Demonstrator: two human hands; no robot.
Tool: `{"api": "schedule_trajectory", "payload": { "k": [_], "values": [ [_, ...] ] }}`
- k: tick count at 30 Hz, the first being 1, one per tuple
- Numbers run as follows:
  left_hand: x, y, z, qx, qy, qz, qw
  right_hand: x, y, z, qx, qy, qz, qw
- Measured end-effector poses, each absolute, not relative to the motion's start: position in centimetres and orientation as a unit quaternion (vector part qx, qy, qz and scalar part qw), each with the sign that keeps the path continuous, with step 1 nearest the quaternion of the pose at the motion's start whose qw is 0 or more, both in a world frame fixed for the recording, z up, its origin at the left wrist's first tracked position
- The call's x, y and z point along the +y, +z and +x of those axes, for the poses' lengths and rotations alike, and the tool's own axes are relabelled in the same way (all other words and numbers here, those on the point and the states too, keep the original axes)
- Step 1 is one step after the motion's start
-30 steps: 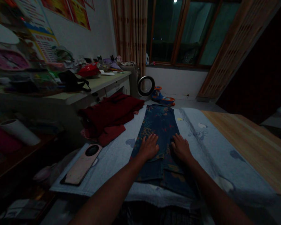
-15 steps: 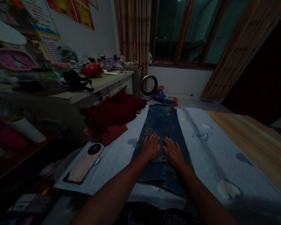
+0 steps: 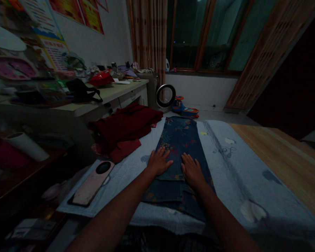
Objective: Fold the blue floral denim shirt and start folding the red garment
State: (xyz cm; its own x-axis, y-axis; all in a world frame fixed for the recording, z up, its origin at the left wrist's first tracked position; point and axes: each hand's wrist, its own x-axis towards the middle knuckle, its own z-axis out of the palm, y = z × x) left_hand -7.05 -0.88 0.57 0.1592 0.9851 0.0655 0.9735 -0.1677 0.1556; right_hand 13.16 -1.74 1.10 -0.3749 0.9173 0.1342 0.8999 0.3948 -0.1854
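A dark blue garment with a floral print (image 3: 182, 134) lies folded lengthwise and flat in front of me; it looks like trousers, though I cannot be sure. My left hand (image 3: 160, 162) rests on its left edge, palm down with the fingers spread. On the right half of the cloth, my right hand (image 3: 192, 169) lies flat, fingers stretched forward. Neither hand grips anything. Beneath the garment is a light blue blanket (image 3: 220, 168) with pale and grey shapes on it. Near my body the garment's layered lower ends show.
Dark red clothes (image 3: 126, 122) are heaped at the left, beside a pink phone-shaped object (image 3: 91, 183) with a black round part. A cluttered desk (image 3: 115, 92) stands behind them. Bare wood (image 3: 280, 150) borders the blanket on the right. A blue-orange ride-on toy (image 3: 185, 109) sits on the floor beyond.
My left hand has slid left across the garment toward its edge, its fingers more spread. My right hand stays on the cloth almost unmoved. The whole view has shifted slightly.
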Motion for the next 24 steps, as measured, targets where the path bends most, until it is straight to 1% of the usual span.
{"api": "schedule_trajectory", "payload": {
  "k": [6, 10, 11, 14, 16, 24],
  "values": [
    [-0.8, 1.1, -8.9, 0.684, 0.067, 0.727, 0.005, -1.8, 1.3, 13.1, -0.826, 0.043, -0.552, 0.103],
    [-1.5, 2.1, -7.7, 0.689, 0.087, 0.718, -0.038, -1.8, 1.3, 13.1, -0.825, 0.043, -0.554, 0.106],
    [-1.8, 2.2, -7.1, 0.678, 0.092, 0.729, -0.028, -1.7, 1.2, 13.1, -0.824, 0.041, -0.555, 0.107],
    [-3.1, 2.1, -4.9, 0.627, 0.089, 0.772, 0.046, -1.7, 1.0, 13.1, -0.826, 0.037, -0.553, 0.107],
    [-4.0, 1.8, -3.9, 0.610, 0.087, 0.785, 0.070, -1.7, 0.9, 13.1, -0.827, 0.034, -0.551, 0.108],
    [-4.8, 1.2, -3.4, 0.612, 0.090, 0.784, 0.054, -1.5, 0.6, 13.2, -0.814, 0.025, -0.572, 0.099]
  ]
}}
